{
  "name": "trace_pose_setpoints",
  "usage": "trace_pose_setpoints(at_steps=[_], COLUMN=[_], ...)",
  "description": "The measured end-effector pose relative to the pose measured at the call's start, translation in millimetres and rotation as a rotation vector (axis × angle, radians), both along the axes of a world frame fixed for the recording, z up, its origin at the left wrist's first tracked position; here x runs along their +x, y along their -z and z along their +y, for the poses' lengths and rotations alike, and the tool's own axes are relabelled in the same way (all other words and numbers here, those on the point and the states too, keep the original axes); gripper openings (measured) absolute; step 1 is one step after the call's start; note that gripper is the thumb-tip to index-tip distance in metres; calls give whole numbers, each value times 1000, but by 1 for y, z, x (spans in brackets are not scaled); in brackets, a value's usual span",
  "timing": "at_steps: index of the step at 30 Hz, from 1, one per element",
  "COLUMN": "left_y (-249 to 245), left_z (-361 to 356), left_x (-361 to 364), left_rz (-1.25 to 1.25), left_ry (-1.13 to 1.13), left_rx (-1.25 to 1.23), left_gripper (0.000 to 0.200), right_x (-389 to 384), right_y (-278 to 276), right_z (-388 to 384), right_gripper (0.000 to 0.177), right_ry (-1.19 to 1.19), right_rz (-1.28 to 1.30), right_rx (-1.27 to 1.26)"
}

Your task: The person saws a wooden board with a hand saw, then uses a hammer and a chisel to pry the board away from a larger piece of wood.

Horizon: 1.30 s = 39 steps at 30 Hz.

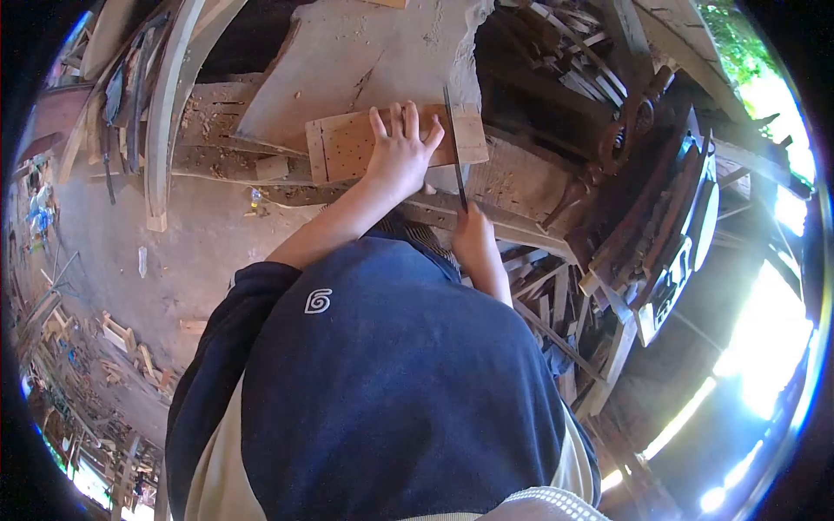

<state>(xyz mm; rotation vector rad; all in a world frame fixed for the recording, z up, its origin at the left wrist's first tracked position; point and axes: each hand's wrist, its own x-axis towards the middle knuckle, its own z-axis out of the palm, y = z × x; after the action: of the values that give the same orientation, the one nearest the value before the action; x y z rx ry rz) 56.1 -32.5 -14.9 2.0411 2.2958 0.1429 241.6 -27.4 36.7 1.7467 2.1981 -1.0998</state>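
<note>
A rectangular wooden board (339, 149) with rows of small dark dots lies across the bench. My left hand (400, 152) presses down on it, fingers spread over its top face. Gripped in my right hand (473, 227) is a saw (456, 148), its narrow dark blade seen almost edge-on. The blade crosses the board near its right end, a little to the right of my left fingertips. My right fingers wrap around the near end of the saw, so its handle is hidden.
Beneath and beyond the board lies a wide slab (391, 52) with a rough edge. A small wood block (272, 168) and shavings sit on the bench (208, 161). Curved timbers (165, 113) lean at left; dark carved wood pieces (643, 217) stack at right.
</note>
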Motion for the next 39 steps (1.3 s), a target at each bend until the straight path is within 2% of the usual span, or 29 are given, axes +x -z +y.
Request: trace_pose_setpoints(at_steps=[2, 4, 6, 7, 8, 9, 11, 13, 15, 18, 19, 21, 24, 26, 29, 31, 33, 35, 36, 38, 39], left_y=[-15, -19, -17, -3, 20, 19, 14, -4, -15, -13, -7, 3, 1, -6, -19, -14, 1, 24, 19, 1, -7], left_z=[2, 4, 3, 3, 4, 6, 4, 2, 3, 4, 4, 6, 0, 0, 2, 1, 2, 0, 0, 0, 0], left_x=[-4, -6, -4, -2, 0, -1, 0, -2, -6, -6, -6, -3, -2, -3, -5, -5, -3, -1, -2, -3, -4], left_rz=[-34, -72, -50, -55, 60, 182, 99, 8, -100, -105, -111, 42, -14, -24, -94, -84, -75, 90, 99, -57, -51], left_ry=[21, 42, 45, 49, 26, 1, 6, 13, 48, 52, 60, 17, 41, 33, 66, 63, 66, 47, 47, 44, 48], left_rx=[-62, -126, -114, -116, 8, 134, 67, 0, -99, -101, -103, -45, -36, -41, -150, -127, -97, 75, 74, -24, -22], left_gripper=[104, 104, 80, 80, 93, 106, 105, 104, 78, 75, 75, 87, 95, 96, 106, 106, 105, 104, 104, 101, 101], right_x=[31, 21, -2, -17, -25, -34, -29, 7, 31, 27, 16, -20, -16, 12, 34, 28, -4, -24, -32, -8, 11], right_y=[-6, -3, 9, 17, 15, 12, 14, 7, -9, -4, 9, 15, 15, 0, -19, -12, 12, 13, 13, 12, 5], right_z=[-23, -19, 1, 19, 25, 30, 24, 0, -29, -22, -5, 23, 13, -12, -32, -25, 11, 25, 26, 7, -9], right_gripper=[20, 21, 20, 20, 20, 23, 25, 22, 23, 22, 22, 22, 23, 23, 23, 23, 25, 26, 26, 27, 27], right_ry=[59, 56, 39, 16, 16, 25, 36, -4, 65, 63, 34, 50, 48, 29, 51, 65, 9, 25, 48, 19, 9], right_rz=[-60, -70, -21, 33, 27, 19, 47, -42, -105, -57, -2, 39, 66, -18, -70, -78, 42, 34, 33, 1, -29], right_rx=[-87, -74, -37, -14, -18, 7, 19, -67, -98, -81, -55, -2, -8, -65, -109, -112, -18, -4, 7, -43, -85])
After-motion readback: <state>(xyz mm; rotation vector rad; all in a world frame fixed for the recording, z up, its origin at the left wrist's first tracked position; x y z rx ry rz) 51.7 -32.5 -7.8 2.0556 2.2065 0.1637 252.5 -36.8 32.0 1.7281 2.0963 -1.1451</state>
